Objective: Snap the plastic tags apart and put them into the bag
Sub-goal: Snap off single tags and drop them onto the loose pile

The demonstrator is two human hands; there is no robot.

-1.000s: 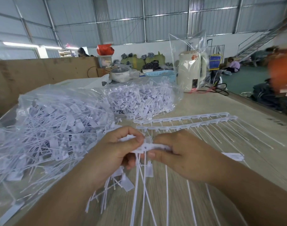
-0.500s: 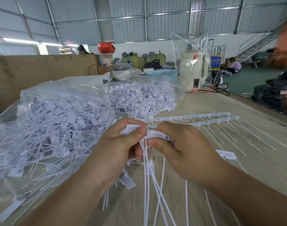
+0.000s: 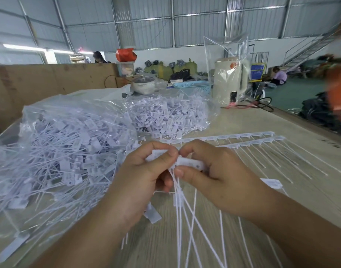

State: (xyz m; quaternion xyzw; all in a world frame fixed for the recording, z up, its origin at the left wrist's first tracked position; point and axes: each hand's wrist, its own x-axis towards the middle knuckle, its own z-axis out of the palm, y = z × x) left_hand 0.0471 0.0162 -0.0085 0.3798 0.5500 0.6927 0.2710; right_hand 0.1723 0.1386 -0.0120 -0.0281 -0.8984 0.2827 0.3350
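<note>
Head view: both hands have drawn closer since a second ago, left hand (image 3: 146,171) and right hand (image 3: 214,171) pinching the tag strip (image 3: 187,163) above the worktop (image 3: 243,120); another snap looks imminent, beside the bag (image 3: 59,151).

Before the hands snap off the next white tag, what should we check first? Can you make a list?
1. Left hand pinching the white plastic tag strip: ok.
2. Right hand pinching the same strip: ok.
3. Thumbs close together at the break point: ok.
4. Big clear plastic bag of loose white tags close by on the left: ok.
5. Bag mouth open toward the hands: cannot tell.
6. More unsnapped white tag strips waiting on the wooden table: ok.
</note>
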